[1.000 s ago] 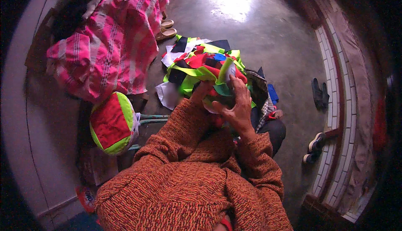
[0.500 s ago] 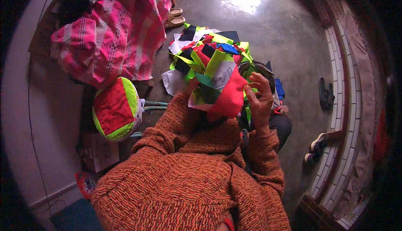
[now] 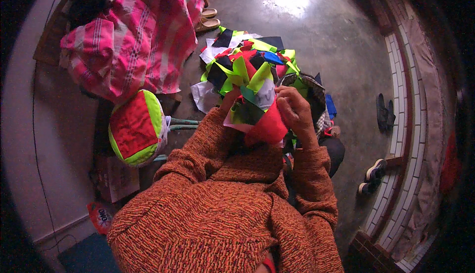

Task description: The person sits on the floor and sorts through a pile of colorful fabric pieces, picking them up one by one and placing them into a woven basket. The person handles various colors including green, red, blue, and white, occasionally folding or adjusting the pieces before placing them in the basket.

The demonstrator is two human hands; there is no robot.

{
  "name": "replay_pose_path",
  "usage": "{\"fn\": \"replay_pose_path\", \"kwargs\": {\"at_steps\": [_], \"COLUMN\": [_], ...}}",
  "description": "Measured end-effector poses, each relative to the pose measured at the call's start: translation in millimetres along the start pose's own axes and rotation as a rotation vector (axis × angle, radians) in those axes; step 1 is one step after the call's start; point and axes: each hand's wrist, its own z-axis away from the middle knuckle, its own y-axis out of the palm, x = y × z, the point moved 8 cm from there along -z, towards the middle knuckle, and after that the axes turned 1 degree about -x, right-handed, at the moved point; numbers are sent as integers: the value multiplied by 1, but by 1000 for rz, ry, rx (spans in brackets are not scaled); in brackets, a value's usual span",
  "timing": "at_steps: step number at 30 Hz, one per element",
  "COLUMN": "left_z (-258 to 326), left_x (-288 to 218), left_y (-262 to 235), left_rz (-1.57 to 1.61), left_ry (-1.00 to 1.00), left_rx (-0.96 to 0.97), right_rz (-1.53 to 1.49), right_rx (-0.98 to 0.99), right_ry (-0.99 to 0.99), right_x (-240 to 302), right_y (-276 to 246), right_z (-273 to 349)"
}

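Note:
My left hand (image 3: 230, 99) is closed around a bunch of fabric scraps in front of my chest, and the cloth hides most of its fingers. In the bunch are a large red scrap (image 3: 267, 127), a dark green scrap (image 3: 251, 97), a grey-white scrap (image 3: 266, 94) and neon yellow pieces. My right hand (image 3: 296, 109) is closed at the bunch's right edge, its fingertips pinching the cloth beside the red and grey-white scraps. Just beyond both hands, a heap of colored fabric scraps (image 3: 225, 38) lies on the floor.
A checked cloth bag (image 3: 324, 119) stands right of the heap. To the left are a round red and yellow cushioned stool (image 3: 136, 127) and a pink plaid cloth (image 3: 133, 40). Tan shoes (image 3: 208, 24) lie beyond; dark shoes (image 3: 373, 174) sit by the tiled step (image 3: 396, 124) at right.
My right hand has moved left and inward onto the bunch, its spread fingers now closed on the cloth. The red scrap's upper part is now folded or covered. My left hand keeps its hold.

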Motion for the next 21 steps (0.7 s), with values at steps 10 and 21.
{"fn": "replay_pose_path", "kwargs": {"at_steps": [10, 21], "left_z": [-3, 3], "left_x": [-6, -29], "left_y": [-20, -72], "left_rz": [-78, -156], "left_ry": [30, 179], "left_rx": [-81, -292], "right_rz": [252, -80], "right_rx": [107, -814], "right_ry": [-193, -331], "right_x": [20, 36], "right_y": [1, -169], "right_z": [14, 50]}}
